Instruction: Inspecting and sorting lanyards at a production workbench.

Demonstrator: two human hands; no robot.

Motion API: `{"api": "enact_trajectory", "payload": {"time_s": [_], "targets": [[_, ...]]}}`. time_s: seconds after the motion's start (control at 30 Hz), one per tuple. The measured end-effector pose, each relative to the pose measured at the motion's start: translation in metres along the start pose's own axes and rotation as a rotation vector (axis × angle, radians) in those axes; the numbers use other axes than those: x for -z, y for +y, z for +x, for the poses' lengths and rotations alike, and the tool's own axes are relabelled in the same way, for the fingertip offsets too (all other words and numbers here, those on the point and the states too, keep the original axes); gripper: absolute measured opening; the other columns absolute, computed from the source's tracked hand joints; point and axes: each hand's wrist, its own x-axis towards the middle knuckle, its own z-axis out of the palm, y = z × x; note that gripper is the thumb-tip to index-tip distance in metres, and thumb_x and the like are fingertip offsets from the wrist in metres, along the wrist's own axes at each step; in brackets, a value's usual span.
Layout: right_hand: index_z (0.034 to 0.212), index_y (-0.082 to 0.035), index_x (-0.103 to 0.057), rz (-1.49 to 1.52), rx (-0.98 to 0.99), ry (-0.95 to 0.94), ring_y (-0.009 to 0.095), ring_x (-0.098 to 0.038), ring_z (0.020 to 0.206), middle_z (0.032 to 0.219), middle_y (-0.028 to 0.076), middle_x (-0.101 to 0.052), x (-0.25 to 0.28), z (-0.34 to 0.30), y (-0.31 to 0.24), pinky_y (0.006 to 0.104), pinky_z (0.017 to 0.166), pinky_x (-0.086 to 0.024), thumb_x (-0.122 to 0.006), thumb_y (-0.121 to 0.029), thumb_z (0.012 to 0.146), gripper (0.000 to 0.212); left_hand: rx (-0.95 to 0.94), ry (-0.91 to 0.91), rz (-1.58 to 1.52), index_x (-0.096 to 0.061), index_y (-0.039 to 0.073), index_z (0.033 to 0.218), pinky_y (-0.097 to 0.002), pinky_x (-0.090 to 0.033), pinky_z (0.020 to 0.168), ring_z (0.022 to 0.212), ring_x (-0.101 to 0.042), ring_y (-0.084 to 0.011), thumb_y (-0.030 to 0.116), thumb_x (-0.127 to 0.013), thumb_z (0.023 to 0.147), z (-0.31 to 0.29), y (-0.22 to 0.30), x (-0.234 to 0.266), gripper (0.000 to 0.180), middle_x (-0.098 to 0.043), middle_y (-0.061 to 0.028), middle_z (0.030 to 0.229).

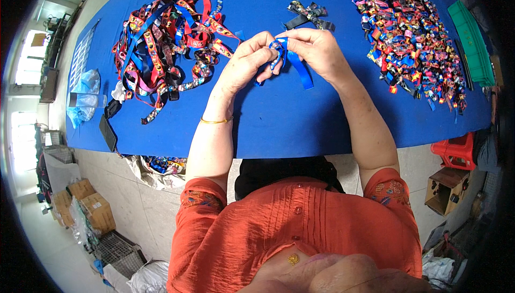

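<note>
Over the blue-covered table (300, 127), both my hands are closed on one blue printed ribbon (300, 70). My left hand (251, 61) pinches a looped part of it between thumb and fingers. Fingertips of my right hand (316, 49) grip the ribbon at the top of the loop, and a plain blue end hangs down below them. My hands nearly touch. Left of my left hand lies a big tangled heap of printed ribbons (155, 46), mostly red, blue and black. Just beyond my right hand are several short dark ribbon pieces (311, 15).
A wide spread of small folded colourful ribbon pieces (413, 35) covers the table's right side. Beyond it stands a green plastic tray (471, 43). Clear plastic bags (86, 97) lie at the left edge. A red stool (456, 151) and cardboard boxes (94, 207) are on the floor.
</note>
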Motion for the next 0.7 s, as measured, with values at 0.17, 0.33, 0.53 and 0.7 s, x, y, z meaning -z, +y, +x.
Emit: {"api": "enact_trajectory", "payload": {"time_s": [0.17, 0.33, 0.53, 0.7], "targets": [[0.113, -0.001, -0.07, -0.012, 0.019, 0.018, 0.005, -0.057, 0.068, 0.071, -0.001, -0.062, -0.007, 0.002, 0.013, 0.0207, 0.06, -0.047, -0.059, -0.014, 0.096, 0.024, -0.001, 0.014, -0.047, -0.052, 0.004, 0.091, -0.0221, -0.03, 0.041, 0.045, -0.042, -0.0084, 0.011, -0.049, 0.095, 0.0, 0.001, -0.005, 0.008, -0.06, -0.0104, 0.071], [0.116, -0.001, -0.068, 0.101, 0.085, 0.006, 0.006, -0.059, 0.07, 0.08, 0.001, -0.066, -0.009, 0.003, 0.016, 0.0219, 0.065, -0.05, -0.054, -0.013, 0.098, 0.026, -0.016, 0.057, -0.044, -0.053, 0.004, 0.093, -0.0219, -0.03, 0.041, 0.047, -0.042, -0.0086, 0.01, -0.049, 0.094, 0.001, 0.001, -0.002, 0.007, -0.06, -0.01, 0.072], [0.112, 0.005, -0.066, 0.308, 0.062, -0.065, 0.009, -0.063, 0.074, 0.089, 0.005, -0.069, -0.012, 0.004, 0.007, 0.0219, 0.071, -0.05, -0.057, -0.01, 0.097, 0.023, -0.044, 0.036, -0.047, -0.053, 0.004, 0.094, -0.0218, -0.034, 0.043, 0.048, -0.046, -0.0099, 0.011, -0.05, 0.096, 0.003, -0.003, 0.0, 0.008, -0.062, -0.011, 0.076], [0.11, 0.003, -0.068, 0.19, 0.069, 0.182, 0.007, -0.062, 0.077, 0.09, 0.003, -0.07, -0.003, 0.004, -0.003, 0.0205, 0.07, -0.05, -0.062, -0.013, 0.096, 0.023, -0.202, 0.232, -0.137, -0.059, 0.003, 0.099, -0.0256, -0.049, 0.058, 0.065, -0.063, -0.0137, 0.012, -0.058, 0.097, 0.005, -0.005, 0.003, 0.009, -0.067, -0.009, 0.089]]}}
